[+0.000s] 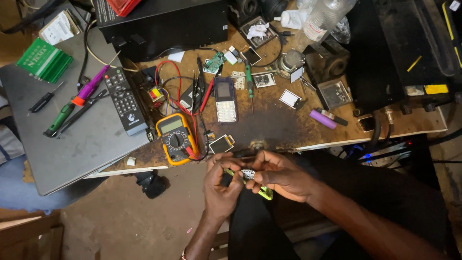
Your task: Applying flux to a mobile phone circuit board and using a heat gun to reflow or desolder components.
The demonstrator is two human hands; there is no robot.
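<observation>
Both my hands meet just below the workbench's front edge, over my lap. My left hand (220, 185) and my right hand (279, 174) together grip a small phone part (249, 174) with a white keypad face and a yellow-green edge; its lower end sticks out under my right fingers. Most of it is hidden by my fingers. On the bench right above lie a small phone screen module (221, 143) and a yellow multimeter (176, 138) with red and black leads.
A keypad phone (225, 99), remote control (124, 99), screwdrivers (72, 107), circuit board (214, 62) and purple lighter (323, 119) are scattered on the worn wooden bench (269, 127). A closed grey laptop (72, 144) lies at left, black equipment at the back, a plastic bottle (323, 18) at top right.
</observation>
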